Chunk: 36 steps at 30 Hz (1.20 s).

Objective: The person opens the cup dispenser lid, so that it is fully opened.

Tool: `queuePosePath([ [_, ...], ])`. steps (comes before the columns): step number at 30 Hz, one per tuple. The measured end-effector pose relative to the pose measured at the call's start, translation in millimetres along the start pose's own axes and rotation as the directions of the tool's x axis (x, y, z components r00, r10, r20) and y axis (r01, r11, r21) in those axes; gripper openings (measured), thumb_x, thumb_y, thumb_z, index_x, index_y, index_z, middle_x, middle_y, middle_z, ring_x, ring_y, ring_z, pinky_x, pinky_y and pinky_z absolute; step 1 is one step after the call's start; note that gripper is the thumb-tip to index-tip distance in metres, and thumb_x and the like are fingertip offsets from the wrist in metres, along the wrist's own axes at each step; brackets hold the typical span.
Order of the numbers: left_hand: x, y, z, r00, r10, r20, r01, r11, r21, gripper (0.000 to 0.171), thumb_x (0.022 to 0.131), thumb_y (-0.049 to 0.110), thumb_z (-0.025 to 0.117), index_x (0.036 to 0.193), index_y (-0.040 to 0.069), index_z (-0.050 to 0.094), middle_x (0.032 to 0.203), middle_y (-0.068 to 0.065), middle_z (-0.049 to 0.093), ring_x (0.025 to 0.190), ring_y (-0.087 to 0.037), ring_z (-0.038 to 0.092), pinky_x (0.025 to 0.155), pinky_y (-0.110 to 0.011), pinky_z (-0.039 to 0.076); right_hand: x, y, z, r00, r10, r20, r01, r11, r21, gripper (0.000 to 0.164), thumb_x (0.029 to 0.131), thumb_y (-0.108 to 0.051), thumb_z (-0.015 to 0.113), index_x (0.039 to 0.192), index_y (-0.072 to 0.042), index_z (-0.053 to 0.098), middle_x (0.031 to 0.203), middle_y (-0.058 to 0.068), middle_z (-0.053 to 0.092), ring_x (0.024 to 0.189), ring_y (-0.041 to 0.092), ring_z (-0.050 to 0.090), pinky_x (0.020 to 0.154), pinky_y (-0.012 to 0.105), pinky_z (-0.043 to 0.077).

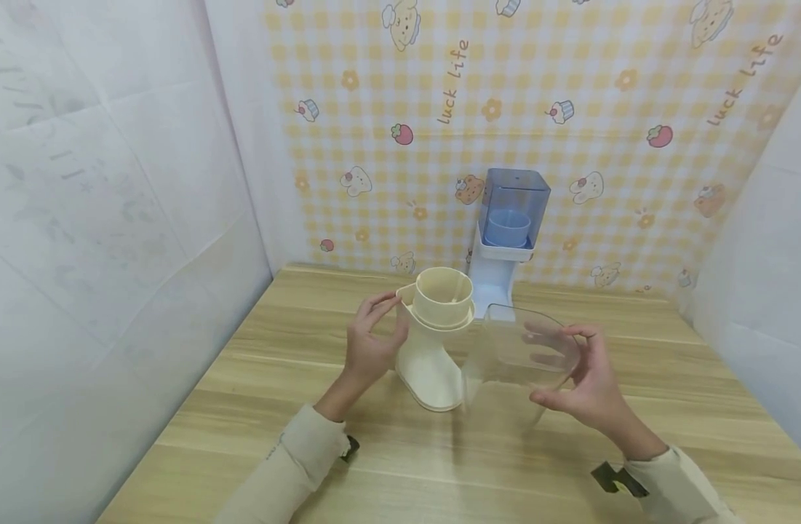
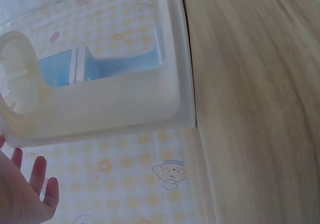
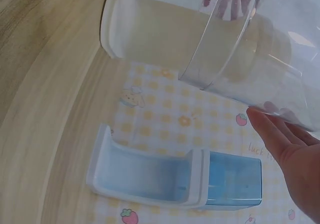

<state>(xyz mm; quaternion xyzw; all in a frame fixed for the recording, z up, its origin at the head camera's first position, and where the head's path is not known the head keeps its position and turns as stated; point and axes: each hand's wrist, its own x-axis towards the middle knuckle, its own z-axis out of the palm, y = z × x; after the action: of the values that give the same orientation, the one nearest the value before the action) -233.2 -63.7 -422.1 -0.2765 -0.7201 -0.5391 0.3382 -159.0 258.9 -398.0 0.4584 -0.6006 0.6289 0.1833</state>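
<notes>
A cream stand (image 1: pixel 433 367) stands upright on the table, with a flat foot, a curved neck and a round open cup (image 1: pixel 443 295) on top. My left hand (image 1: pixel 376 342) is at its upper left corner, fingertips on the platform edge and thumb just below. The left wrist view shows the other fingers of the left hand (image 2: pixel 25 189) spread apart. My right hand (image 1: pixel 590 386) grips a clear plastic cover (image 1: pixel 514 349) by its right side, fingers behind and thumb in front. This cover (image 3: pixel 225 49) is held tilted beside the stand and overlaps it in the right wrist view.
Behind the cream stand is a similar white stand (image 1: pixel 488 280) with a transparent blue cover (image 1: pixel 514 207) over a cup. A checked, patterned cloth (image 1: pixel 538 73) hangs at the back of the wood-grain table (image 1: pixel 276 364). White sheets (image 1: pixel 145 182) hang at both sides.
</notes>
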Motion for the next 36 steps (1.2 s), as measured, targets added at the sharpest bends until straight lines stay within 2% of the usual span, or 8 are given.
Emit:
queuePosePath([
  [4,-1.3,-1.0,1.1,0.992,-0.089,0.086,0.081,0.993,0.083,0.060,0.086,0.027,0.067,0.136,-0.004,0.055,0.137,-0.019,0.052,0.122,-0.034,0.054,0.102,-0.049,0.046,-1.8,-0.3,0.6,1.000,0.016,-0.008,-0.016,1.000,-0.009,0.091,0.060,0.024,0.080,0.128,0.017,0.020,0.138,0.033,0.049,0.123,0.032,0.058,0.093,0.037,0.054],
  [9,-1.2,5.3,9.1,0.963,-0.199,0.180,0.175,0.974,0.143,0.094,0.080,0.048,0.069,0.152,-0.001,0.032,0.146,-0.021,0.038,0.125,-0.037,0.047,0.098,-0.058,0.045,-2.8,1.0,-0.7,1.000,0.015,-0.008,-0.015,1.000,-0.014,0.091,0.061,0.025,0.080,0.128,0.017,0.020,0.139,0.033,0.048,0.124,0.032,0.057,0.094,0.037,0.053],
  [15,5.5,12.7,22.8,0.922,-0.344,0.179,0.319,0.935,0.155,0.117,0.069,0.062,0.080,0.159,0.019,0.017,0.150,-0.016,0.031,0.122,-0.031,0.045,0.094,-0.054,0.047,-3.3,3.5,-3.6,1.000,0.020,-0.012,-0.021,0.999,-0.049,0.091,0.059,0.028,0.078,0.128,0.018,0.019,0.140,0.034,0.046,0.125,0.032,0.056,0.096,0.036,0.052],
  [18,9.8,13.9,28.6,0.908,-0.388,0.156,0.368,0.919,0.139,0.123,0.067,0.057,0.086,0.159,0.016,0.015,0.150,-0.016,0.030,0.122,-0.031,0.045,0.095,-0.053,0.047,-4.2,5.6,-5.3,0.999,0.030,-0.019,-0.031,0.998,-0.055,0.091,0.058,0.031,0.075,0.128,0.019,0.019,0.140,0.035,0.045,0.126,0.033,0.055,0.096,0.036,0.052],
  [22,12.1,12.2,32.0,0.912,-0.393,0.116,0.381,0.917,0.115,0.120,0.069,0.045,0.089,0.158,0.010,0.018,0.144,-0.019,0.035,0.118,-0.032,0.048,0.094,-0.049,0.049,-5.9,7.9,-9.1,0.999,0.041,-0.025,-0.042,0.997,-0.071,0.092,0.057,0.033,0.074,0.128,0.020,0.018,0.140,0.034,0.045,0.125,0.032,0.056,0.096,0.035,0.052],
  [26,10.5,9.8,32.6,0.925,-0.376,0.043,0.371,0.924,0.091,0.111,0.069,0.045,0.089,0.155,0.011,0.029,0.137,-0.016,0.040,0.115,-0.029,0.050,0.094,-0.048,0.049,-6.3,6.9,-15.5,0.998,0.041,-0.041,-0.044,0.995,-0.086,0.091,0.057,0.033,0.073,0.128,0.021,0.018,0.141,0.034,0.046,0.124,0.031,0.057,0.095,0.034,0.052],
  [33,8.2,7.1,34.4,0.957,-0.288,-0.035,0.290,0.953,0.084,0.094,0.071,0.046,0.087,0.145,0.008,0.044,0.133,-0.012,0.047,0.116,-0.027,0.049,0.097,-0.055,0.042,-6.3,1.9,-25.7,0.996,0.033,-0.080,-0.041,0.994,-0.106,0.091,0.058,0.032,0.074,0.130,0.018,0.021,0.142,0.029,0.048,0.124,0.028,0.058,0.093,0.032,0.052],
  [36,7.7,7.1,35.8,0.963,-0.264,-0.058,0.269,0.957,0.107,0.089,0.073,0.046,0.086,0.141,0.005,0.046,0.131,-0.012,0.050,0.114,-0.027,0.051,0.096,-0.054,0.044,-6.7,2.5,-29.6,0.996,0.027,-0.080,-0.035,0.994,-0.105,0.090,0.060,0.032,0.073,0.132,0.016,0.021,0.143,0.031,0.045,0.125,0.030,0.056,0.095,0.032,0.052],
])
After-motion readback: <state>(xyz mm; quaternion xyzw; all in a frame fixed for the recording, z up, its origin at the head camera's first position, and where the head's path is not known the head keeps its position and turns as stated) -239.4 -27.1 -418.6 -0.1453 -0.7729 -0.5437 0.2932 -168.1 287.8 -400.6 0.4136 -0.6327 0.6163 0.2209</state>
